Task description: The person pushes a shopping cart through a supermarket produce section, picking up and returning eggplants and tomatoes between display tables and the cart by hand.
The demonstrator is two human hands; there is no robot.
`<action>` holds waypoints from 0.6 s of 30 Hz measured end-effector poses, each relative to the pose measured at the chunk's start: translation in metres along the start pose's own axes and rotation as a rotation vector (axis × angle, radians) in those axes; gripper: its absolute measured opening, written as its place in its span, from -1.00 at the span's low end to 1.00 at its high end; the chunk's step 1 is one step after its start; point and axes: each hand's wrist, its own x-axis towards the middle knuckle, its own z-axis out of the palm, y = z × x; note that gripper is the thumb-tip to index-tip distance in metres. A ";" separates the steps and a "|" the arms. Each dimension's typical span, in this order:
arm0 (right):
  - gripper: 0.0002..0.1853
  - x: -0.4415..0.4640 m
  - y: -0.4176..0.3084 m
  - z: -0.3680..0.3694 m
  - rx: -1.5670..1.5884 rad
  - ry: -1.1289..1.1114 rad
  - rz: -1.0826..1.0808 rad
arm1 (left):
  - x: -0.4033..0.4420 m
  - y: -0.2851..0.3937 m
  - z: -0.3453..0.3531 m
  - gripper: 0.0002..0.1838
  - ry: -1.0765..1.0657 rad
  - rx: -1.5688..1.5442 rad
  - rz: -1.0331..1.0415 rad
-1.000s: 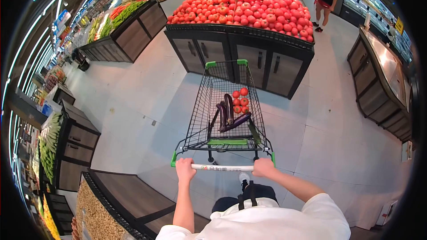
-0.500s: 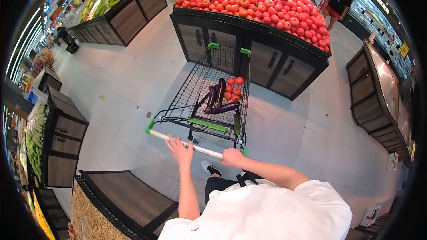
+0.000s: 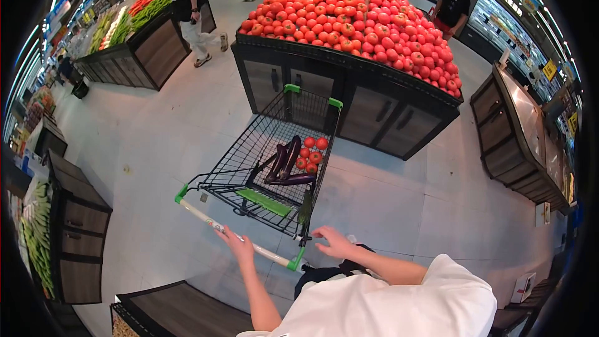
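A wire shopping cart (image 3: 228,159) with green corners stands in front of me, angled to the left. My left hand (image 3: 238,246) is closed around the middle of its pale handle (image 3: 198,213). Off the handle, near its right end, my right hand (image 3: 336,243) is held in the air with its fingers apart and nothing in it. Purple eggplants (image 3: 293,180) lie in the basket beside several red tomatoes (image 3: 314,157). A long dark green vegetable (image 3: 305,207) rests at the basket's near right corner.
Past the cart stands a dark cabinet (image 3: 399,112) heaped with tomatoes (image 3: 380,31). Vegetable stands (image 3: 146,50) line the left, and another counter (image 3: 508,131) is at right. A person in black (image 3: 185,9) walks at far left; another person (image 3: 452,6) stands at far right.
My right hand has come off the handle and opened. My left hand has closed on the handle, and the cart has shifted left and nearer. A person has come into view at upper left.
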 end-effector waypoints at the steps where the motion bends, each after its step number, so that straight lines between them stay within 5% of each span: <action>1: -0.59 -0.001 0.019 -0.008 -0.040 0.065 0.000 | 0.015 -0.006 -0.005 -0.21 0.000 0.006 0.012; 6: -0.63 -0.011 0.125 -0.059 0.105 0.154 0.334 | 0.061 0.025 -0.014 -0.40 0.049 0.562 -0.108; 10: -0.65 -0.011 0.176 -0.119 0.119 0.240 0.425 | 0.063 0.042 0.017 -0.47 0.130 0.495 0.099; 12: -0.67 -0.002 0.202 -0.148 0.109 0.261 0.529 | 0.058 0.061 0.049 -0.44 -0.072 0.457 0.139; 18: -0.70 0.066 0.284 -0.219 0.143 0.116 0.547 | 0.044 0.063 0.160 -0.24 -0.238 0.388 -0.073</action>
